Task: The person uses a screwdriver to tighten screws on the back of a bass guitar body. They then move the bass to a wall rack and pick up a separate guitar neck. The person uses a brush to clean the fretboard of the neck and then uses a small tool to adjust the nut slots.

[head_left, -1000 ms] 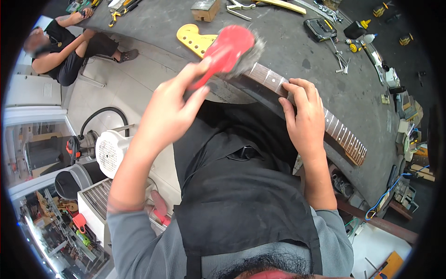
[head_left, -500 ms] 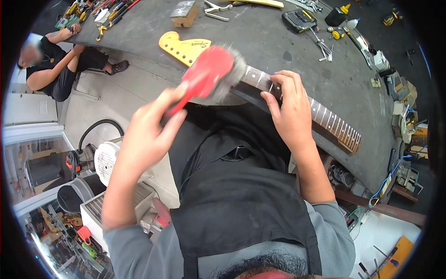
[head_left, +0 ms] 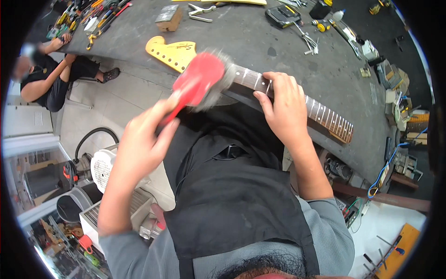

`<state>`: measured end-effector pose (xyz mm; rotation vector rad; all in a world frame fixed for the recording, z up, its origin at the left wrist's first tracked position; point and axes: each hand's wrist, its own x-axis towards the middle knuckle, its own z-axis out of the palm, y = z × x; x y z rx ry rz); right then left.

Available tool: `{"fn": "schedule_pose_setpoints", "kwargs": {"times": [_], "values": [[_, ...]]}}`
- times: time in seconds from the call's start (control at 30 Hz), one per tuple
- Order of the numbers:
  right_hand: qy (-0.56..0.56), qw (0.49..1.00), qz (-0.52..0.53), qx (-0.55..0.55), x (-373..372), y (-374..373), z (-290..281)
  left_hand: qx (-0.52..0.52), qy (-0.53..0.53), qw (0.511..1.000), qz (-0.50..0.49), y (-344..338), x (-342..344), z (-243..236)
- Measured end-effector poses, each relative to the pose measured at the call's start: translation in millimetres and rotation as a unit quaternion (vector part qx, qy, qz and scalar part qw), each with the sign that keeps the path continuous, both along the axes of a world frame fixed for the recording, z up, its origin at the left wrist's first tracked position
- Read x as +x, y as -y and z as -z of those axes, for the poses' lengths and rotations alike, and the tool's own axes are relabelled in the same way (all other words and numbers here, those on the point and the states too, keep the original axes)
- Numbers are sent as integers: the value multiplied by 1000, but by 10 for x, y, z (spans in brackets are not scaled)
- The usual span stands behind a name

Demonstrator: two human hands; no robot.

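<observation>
My left hand (head_left: 147, 135) is closed round the handle of a red brush (head_left: 200, 76) with grey bristles, blurred by motion. The bristles lie over a guitar neck (head_left: 329, 119), near the end of its dark fretboard beside the headstock. Several tuner holes show in the yellowish headstock (head_left: 171, 53) at the upper left. My right hand (head_left: 287, 104) wraps over the middle of the neck, thumb on the near side and fingers across the fretboard. The neck lies slantwise along the near edge of the dark workbench (head_left: 241, 35).
A small wooden block (head_left: 168, 18) and metal pliers (head_left: 200, 13) lie on the bench's far side. A black case (head_left: 283, 16) and loose keys or wrenches (head_left: 310, 44) are at the upper right. Another person (head_left: 44, 76) sits at the left. A white perforated machine (head_left: 102, 169) stands below.
The view has shifted, so the bench and neck appear a little further left. The brush is still in motion over the same stretch of neck; my right hand keeps its hold.
</observation>
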<state>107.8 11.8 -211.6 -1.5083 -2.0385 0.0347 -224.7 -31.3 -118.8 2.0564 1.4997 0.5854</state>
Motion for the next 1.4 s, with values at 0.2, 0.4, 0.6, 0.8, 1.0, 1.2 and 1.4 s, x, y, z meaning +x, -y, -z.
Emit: {"fn": "schedule_pose_setpoints", "kwargs": {"times": [0.2, 0.4, 0.6, 0.8, 1.0, 1.2, 1.4], "values": [[23, 999, 11, -39, 182, 153, -158, -42, -14, 999, -27, 151, -260, -567], [100, 992, 47, -62, 678, 329, -121, 97, 65, 992, 44, -740, 767, 174], [103, 991, 74, -36, 692, 390, -48, 2, 9, 996, 84, -204, 403, -203], [101, 993, 57, -23, 704, 350, -27, 4, 47, 990, 133, -515, 853, -226], [-22, 996, 87, 20, 709, 355, -31, 22, 52, 986, 156, -459, 1294, -77], [-135, 988, 40, 70, 804, 487, -4, -111, 71, 983, 128, -3, 741, -500], [-574, 817, 28, -40, 653, 1477, -388, 27, 158, 942, 294, 259, 2346, 448]]}}
